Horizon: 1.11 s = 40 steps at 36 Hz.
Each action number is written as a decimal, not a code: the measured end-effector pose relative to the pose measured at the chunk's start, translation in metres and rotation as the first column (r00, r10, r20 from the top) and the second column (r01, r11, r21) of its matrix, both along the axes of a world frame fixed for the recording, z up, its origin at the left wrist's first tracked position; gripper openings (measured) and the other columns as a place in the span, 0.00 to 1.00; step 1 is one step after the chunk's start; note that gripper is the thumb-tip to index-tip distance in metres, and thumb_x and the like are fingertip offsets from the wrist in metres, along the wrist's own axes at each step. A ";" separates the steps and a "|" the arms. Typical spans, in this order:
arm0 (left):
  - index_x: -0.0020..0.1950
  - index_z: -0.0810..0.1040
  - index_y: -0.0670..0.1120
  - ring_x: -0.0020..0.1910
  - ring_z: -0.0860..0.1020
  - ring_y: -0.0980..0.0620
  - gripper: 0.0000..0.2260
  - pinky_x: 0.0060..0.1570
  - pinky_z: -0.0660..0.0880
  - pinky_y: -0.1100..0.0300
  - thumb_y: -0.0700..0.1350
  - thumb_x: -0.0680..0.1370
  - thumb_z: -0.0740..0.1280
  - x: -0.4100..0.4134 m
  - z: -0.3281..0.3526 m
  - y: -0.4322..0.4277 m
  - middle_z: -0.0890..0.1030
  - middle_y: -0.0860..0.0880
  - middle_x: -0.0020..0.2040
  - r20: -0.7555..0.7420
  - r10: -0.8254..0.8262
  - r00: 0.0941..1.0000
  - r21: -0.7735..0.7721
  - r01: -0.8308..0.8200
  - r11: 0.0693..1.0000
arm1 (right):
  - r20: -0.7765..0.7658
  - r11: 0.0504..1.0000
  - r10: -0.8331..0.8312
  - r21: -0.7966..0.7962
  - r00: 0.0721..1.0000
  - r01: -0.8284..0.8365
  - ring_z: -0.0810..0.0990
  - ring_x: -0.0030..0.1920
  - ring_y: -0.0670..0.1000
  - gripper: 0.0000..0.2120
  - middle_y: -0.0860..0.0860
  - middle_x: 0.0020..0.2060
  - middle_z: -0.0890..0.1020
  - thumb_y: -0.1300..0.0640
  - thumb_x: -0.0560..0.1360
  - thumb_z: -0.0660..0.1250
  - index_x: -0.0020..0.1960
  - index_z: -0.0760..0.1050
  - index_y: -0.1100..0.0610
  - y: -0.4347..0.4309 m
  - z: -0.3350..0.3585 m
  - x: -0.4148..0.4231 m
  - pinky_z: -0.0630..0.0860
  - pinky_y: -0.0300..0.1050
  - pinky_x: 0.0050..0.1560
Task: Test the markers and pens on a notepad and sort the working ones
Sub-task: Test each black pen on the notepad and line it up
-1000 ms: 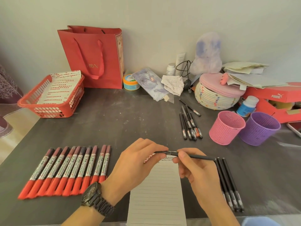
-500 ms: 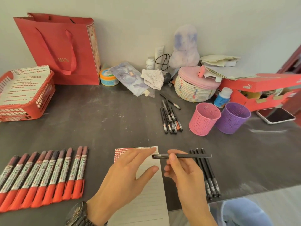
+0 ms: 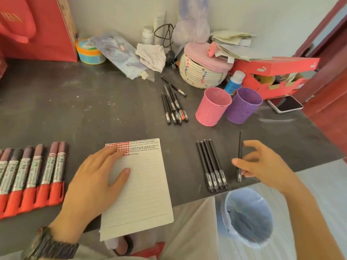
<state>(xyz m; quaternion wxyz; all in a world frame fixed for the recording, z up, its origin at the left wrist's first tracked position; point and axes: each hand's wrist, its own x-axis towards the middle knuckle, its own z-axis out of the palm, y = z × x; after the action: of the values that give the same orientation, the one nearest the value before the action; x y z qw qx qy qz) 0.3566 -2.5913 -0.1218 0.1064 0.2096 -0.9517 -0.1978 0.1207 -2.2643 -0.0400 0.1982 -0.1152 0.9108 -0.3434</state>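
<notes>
1. Fingers (image 3: 251, 144) of the right hand (image 3: 262, 164) pinch a black pen (image 3: 240, 139), parallel to the four-pen row (image 3: 212, 166) just to their left, probably to add it there.
2. Straight fingers (image 3: 112, 152) of the left hand (image 3: 97, 177) rest on the notepad (image 3: 144, 188), pinning it steady for scribble tests.

Left edge cuts off the red markers (image 3: 32, 175); left hand (image 3: 93, 182) covers part of the notepad (image 3: 144, 184).
</notes>
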 end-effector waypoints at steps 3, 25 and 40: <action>0.71 0.73 0.52 0.74 0.66 0.51 0.27 0.73 0.60 0.52 0.64 0.77 0.55 0.002 0.001 0.001 0.70 0.54 0.73 0.007 -0.006 1.000 0.004 0.006 1.000 | -0.028 0.993 0.062 0.102 0.998 -0.059 0.85 0.32 0.47 0.21 0.42 0.36 0.86 0.49 0.72 0.78 0.59 0.72 0.42 -0.003 -0.009 -0.003 0.81 0.43 0.44; 0.72 0.73 0.52 0.74 0.66 0.52 0.28 0.74 0.61 0.48 0.65 0.78 0.53 0.003 0.005 0.003 0.70 0.54 0.74 0.000 -0.002 1.000 0.026 0.002 1.000 | -0.048 0.976 0.160 0.157 0.986 -0.150 0.85 0.31 0.46 0.09 0.43 0.36 0.85 0.51 0.77 0.72 0.53 0.77 0.39 -0.021 -0.026 -0.004 0.83 0.43 0.41; 0.73 0.72 0.53 0.75 0.65 0.53 0.29 0.74 0.57 0.52 0.65 0.78 0.52 0.004 0.005 0.003 0.69 0.55 0.75 0.019 0.010 1.000 0.020 -0.011 1.000 | -0.085 0.958 0.175 0.247 0.981 -0.149 0.83 0.33 0.39 0.10 0.41 0.38 0.84 0.41 0.75 0.71 0.55 0.74 0.36 -0.026 -0.025 0.002 0.81 0.46 0.46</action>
<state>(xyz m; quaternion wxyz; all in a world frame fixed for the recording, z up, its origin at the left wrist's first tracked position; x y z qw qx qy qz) 0.3602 -2.5884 -0.1167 0.0962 0.2174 -0.9495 -0.2045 0.1224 -2.2904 -0.0652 0.1897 -0.1827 0.9422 -0.2071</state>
